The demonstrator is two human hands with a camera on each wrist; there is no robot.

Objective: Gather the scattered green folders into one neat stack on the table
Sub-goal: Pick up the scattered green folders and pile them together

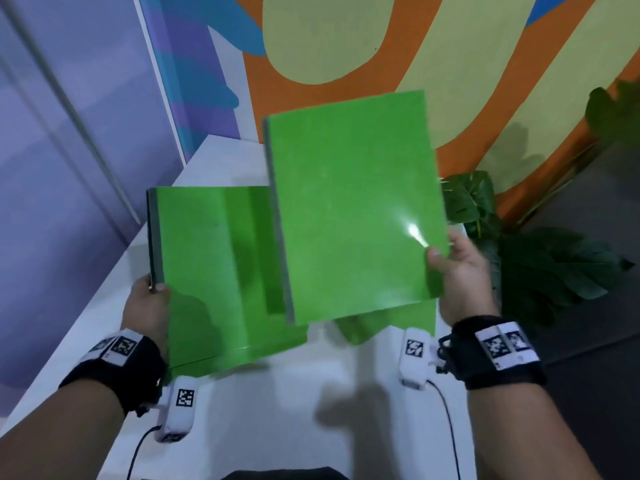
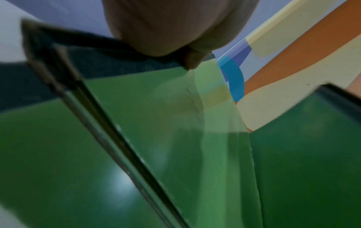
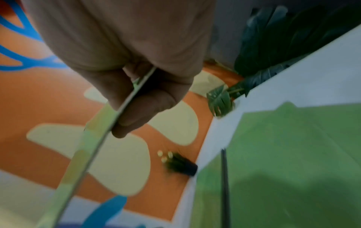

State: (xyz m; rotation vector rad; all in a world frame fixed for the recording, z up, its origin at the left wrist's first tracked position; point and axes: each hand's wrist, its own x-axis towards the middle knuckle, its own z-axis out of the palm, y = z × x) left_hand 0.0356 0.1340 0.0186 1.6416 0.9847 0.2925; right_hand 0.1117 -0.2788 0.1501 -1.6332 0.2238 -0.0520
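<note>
My right hand point(image 1: 450, 261) pinches the right edge of a green folder point(image 1: 353, 209), held up above the white table point(image 1: 277, 410). In the right wrist view that folder point(image 3: 93, 135) shows edge-on between thumb and fingers of the right hand point(image 3: 134, 98). My left hand point(image 1: 149, 299) grips the spine corner of a second green folder point(image 1: 214, 265), which lies lower and partly under the raised one. The left wrist view shows this folder point(image 2: 146, 123) close up under the left hand point(image 2: 175, 38). More green folder point(image 1: 391, 327) lies on the table beneath the raised one.
A wall point(image 1: 346, 39) painted orange, pale yellow and blue stands behind the table. A dark leafy plant point(image 1: 540, 265) sits right of the table. A small dark pot point(image 3: 181, 166) shows at the table's far edge. A lilac glass partition point(image 1: 62, 168) runs along the left.
</note>
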